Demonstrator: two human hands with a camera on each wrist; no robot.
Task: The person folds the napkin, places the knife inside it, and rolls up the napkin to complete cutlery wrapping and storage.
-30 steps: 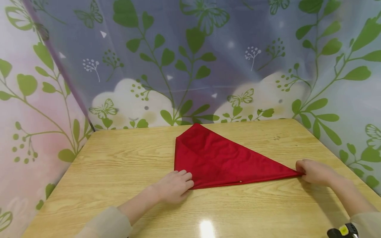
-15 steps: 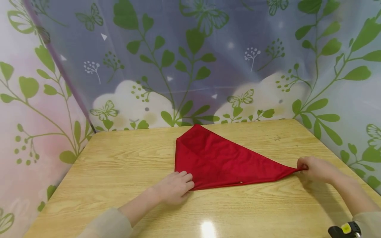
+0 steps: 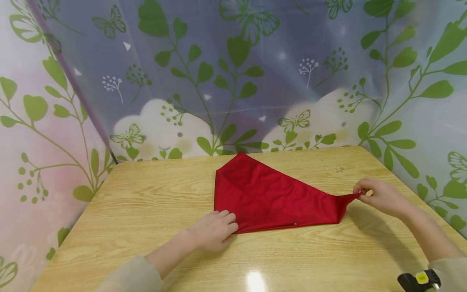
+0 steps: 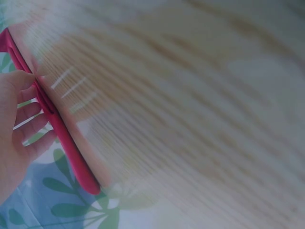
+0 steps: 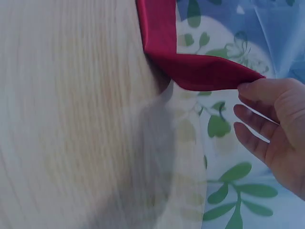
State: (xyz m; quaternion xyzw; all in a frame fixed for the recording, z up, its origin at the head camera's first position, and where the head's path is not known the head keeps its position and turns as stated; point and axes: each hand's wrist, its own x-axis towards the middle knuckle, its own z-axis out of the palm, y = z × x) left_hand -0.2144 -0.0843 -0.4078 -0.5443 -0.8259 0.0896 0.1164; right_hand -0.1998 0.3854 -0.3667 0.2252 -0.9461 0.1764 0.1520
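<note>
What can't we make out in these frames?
Head: near-left corner of the folded red cloth, covered by the bare left hand.
Head: tiny pale speck on the cloth's near edge, too small to identify.
Right wrist: most of the cloth, cut off by the top edge.

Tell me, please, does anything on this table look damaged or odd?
Two things: a tiny pale spot interrupting the red cloth at its near edge, too small to identify; and faint marks on the table, back right, unlike its grain. Nothing else stands out.

Leafy backdrop point(image 3: 233, 81) behind wooden table point(image 3: 153, 194)
</note>
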